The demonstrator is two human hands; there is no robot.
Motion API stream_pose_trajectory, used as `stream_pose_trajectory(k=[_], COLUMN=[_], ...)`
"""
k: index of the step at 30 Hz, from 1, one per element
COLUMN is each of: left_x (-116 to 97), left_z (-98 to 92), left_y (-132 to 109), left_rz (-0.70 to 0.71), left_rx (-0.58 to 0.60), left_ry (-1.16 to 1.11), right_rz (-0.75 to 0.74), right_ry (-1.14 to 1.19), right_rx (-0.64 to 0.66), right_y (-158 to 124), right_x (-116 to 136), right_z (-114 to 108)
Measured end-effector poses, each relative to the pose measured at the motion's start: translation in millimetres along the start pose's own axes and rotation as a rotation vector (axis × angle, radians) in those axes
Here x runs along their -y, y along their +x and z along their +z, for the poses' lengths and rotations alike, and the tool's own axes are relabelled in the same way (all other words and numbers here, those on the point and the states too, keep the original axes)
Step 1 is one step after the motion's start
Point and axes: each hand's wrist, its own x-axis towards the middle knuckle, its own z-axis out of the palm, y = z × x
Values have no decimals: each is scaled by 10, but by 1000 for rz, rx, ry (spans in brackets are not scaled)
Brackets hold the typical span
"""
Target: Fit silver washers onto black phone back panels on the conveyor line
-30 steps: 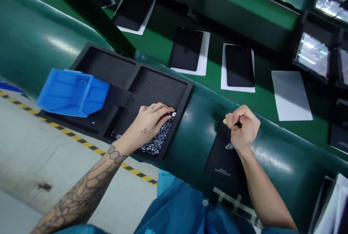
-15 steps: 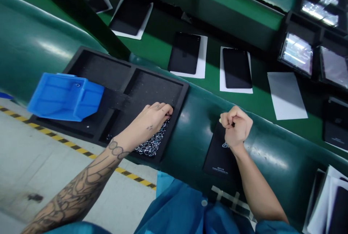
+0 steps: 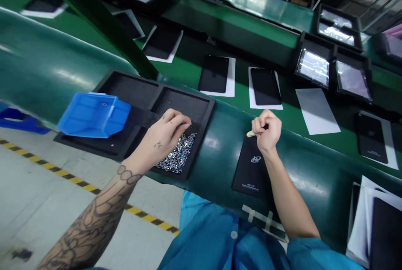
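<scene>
My left hand (image 3: 171,129) hovers over the front right compartment of a black divided tray (image 3: 205,113). Its thumb and fingers are pinched together, and what may be between them is too small to see. Below it lies a heap of small shiny metal pieces (image 3: 179,157). My right hand (image 3: 268,132) is closed in a fist above the top end of a black tablet-like panel (image 3: 248,173) with a pale logo. From the fist pokes a pale yellowish tip (image 3: 250,134); I cannot make out what it belongs to.
A blue bin (image 3: 94,115) rests tilted on the tray's left side. Beyond, on the green belt, dark tablets lie on white sheets (image 3: 230,81). Black trays of shiny wrapped panels (image 3: 312,67) stand behind. A stack of papers and panels (image 3: 364,219) is at right. A green post (image 3: 103,23) slants across.
My left hand has lifted from the metal pieces and drawn back slightly left, fingertips still together. My right fist stays over the panel, showing more of the pale tip. The camera view has shifted.
</scene>
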Motion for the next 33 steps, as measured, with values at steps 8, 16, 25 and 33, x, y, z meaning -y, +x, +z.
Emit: stream_pose_trajectory(k=[8, 16, 25, 33], left_x=[-724, -1121, -1191, -1153], left_z=[576, 1330, 1473, 1640], left_y=[-375, -608, -483, -633], left_rz=[-27, -129, -180, -218], left_rx=[84, 322, 368, 156], left_ry=[-353, -661, -858, -975], right_rz=[409, 860, 819, 734], right_ry=[-34, -4, -153, -304], right_rx=[-115, -218, -153, -241], right_y=[-696, -2180, -1925, -1813], right_x=[690, 681, 452, 637], right_z=[-963, -1276, -1104, -1079])
